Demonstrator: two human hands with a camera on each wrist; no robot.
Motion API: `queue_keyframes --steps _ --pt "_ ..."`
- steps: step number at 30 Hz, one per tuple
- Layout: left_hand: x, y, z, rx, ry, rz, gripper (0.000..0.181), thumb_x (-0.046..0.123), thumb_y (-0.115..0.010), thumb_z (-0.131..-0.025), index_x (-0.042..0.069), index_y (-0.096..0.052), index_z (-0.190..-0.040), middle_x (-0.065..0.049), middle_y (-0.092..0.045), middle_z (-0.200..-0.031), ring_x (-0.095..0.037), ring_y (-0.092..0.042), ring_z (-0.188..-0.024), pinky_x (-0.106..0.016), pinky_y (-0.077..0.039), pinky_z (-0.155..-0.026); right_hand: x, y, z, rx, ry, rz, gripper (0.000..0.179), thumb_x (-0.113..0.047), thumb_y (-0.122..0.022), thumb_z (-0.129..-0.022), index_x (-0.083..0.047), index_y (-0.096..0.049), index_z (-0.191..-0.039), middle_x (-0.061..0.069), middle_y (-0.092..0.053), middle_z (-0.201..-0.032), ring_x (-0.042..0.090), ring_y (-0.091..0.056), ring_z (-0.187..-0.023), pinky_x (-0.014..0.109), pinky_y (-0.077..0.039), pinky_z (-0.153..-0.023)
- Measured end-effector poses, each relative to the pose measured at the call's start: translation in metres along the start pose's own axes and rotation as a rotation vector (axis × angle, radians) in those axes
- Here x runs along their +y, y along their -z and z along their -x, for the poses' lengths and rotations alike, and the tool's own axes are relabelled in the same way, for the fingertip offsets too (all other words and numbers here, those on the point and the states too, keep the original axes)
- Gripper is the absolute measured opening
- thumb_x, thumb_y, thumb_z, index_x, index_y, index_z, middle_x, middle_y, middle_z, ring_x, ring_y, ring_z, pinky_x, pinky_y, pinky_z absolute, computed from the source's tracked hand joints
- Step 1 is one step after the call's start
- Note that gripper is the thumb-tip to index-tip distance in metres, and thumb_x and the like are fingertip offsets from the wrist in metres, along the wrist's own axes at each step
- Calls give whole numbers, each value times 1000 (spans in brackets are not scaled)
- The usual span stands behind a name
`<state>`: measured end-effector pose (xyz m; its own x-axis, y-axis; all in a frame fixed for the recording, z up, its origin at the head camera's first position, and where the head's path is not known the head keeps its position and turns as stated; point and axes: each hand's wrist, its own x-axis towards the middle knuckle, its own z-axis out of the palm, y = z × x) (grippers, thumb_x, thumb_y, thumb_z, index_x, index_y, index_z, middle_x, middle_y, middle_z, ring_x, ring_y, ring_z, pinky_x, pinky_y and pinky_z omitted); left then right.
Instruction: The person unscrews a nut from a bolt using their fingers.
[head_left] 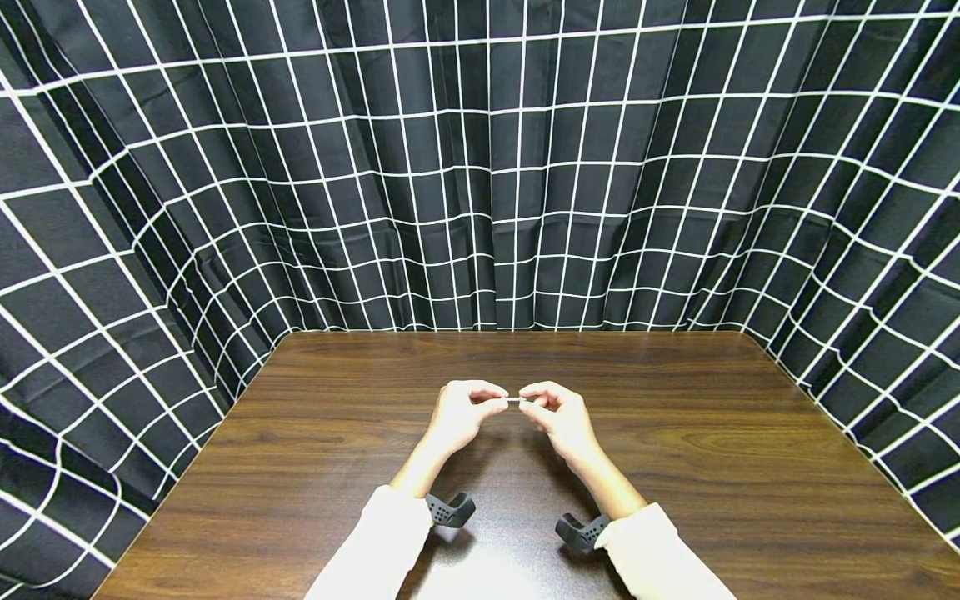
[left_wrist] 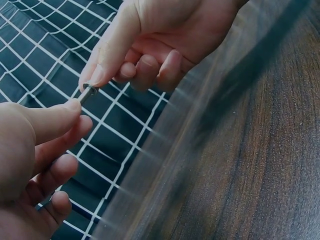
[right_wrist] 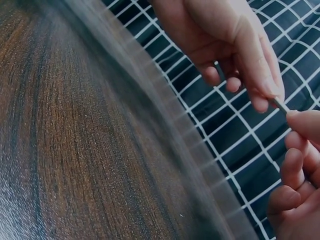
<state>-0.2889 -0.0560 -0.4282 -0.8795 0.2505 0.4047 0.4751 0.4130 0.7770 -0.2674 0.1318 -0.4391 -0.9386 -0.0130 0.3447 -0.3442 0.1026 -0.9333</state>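
Observation:
A small thin metal pin (head_left: 514,400) is held level above the middle of the brown wooden table (head_left: 315,433). My left hand (head_left: 491,403) pinches its left end between thumb and forefinger. My right hand (head_left: 534,402) pinches the other end the same way. In the left wrist view the pin (left_wrist: 87,93) shows as a short silvery rod between my left thumb (left_wrist: 55,117) and the right hand's fingertips (left_wrist: 97,75). The right wrist view shows only a short bit of the pin (right_wrist: 281,105) between the two hands. The other fingers of both hands are curled in.
A black curtain with a white grid (head_left: 480,167) hangs behind the table and along both sides. Black wrist mounts (head_left: 450,509) (head_left: 581,531) sit at my white sleeves. The table's far edge (head_left: 510,332) meets the curtain.

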Motion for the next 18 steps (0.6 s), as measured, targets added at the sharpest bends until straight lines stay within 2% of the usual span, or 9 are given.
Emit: queue_keyframes --steps 5,9,12,14,16,18 --pt "0 0 0 -5 -13 -5 10 19 -77 -83 15 -76 -91 9 -73 -84 -6 -66 -76 -26 -50 -69 -2 0 0 -28 -1 4 26 4 -72 -81 7 -66 -106 -2 -56 -65 7 -47 -54 20 -39 -52" --pt "0 -1 1 -5 -22 -11 9 19 -76 -83 15 -76 -91 9 -73 -83 -6 -66 -76 -26 -50 -69 -4 -1 1 -32 -21 27 24 -2 -71 -85 6 -67 -107 -1 -56 -64 10 -49 -54 23 -42 -53" --pt "0 -1 1 -5 -30 -6 9 18 -76 -83 14 -76 -91 8 -73 -83 -6 -66 -76 -25 -50 -69 -5 -3 2 -44 -20 64 20 -6 -70 -88 5 -68 -105 3 -56 -62 11 -50 -53 26 -44 -52" --pt "1 -2 1 -6 -36 0 8 17 -76 -83 13 -76 -91 7 -73 -83 -6 -66 -76 -25 -50 -69 -17 -4 5 -63 -26 103 18 -6 -68 -90 6 -67 -104 12 -57 -63 14 -51 -54 27 -45 -52" --pt "1 -2 1 -8 -38 0 8 17 -76 -83 13 -76 -91 7 -73 -84 -6 -66 -77 -25 -50 -70 -18 -5 5 -75 -32 134 16 -7 -67 -91 5 -68 -102 18 -58 -65 14 -50 -53 27 -45 -51" --pt "1 -3 0 -12 -32 -4 8 17 -76 -83 13 -76 -91 8 -73 -84 -5 -66 -78 -25 -50 -70 -18 -5 5 -69 -40 158 15 -9 -66 -92 4 -69 -100 19 -58 -66 15 -51 -53 27 -45 -52"
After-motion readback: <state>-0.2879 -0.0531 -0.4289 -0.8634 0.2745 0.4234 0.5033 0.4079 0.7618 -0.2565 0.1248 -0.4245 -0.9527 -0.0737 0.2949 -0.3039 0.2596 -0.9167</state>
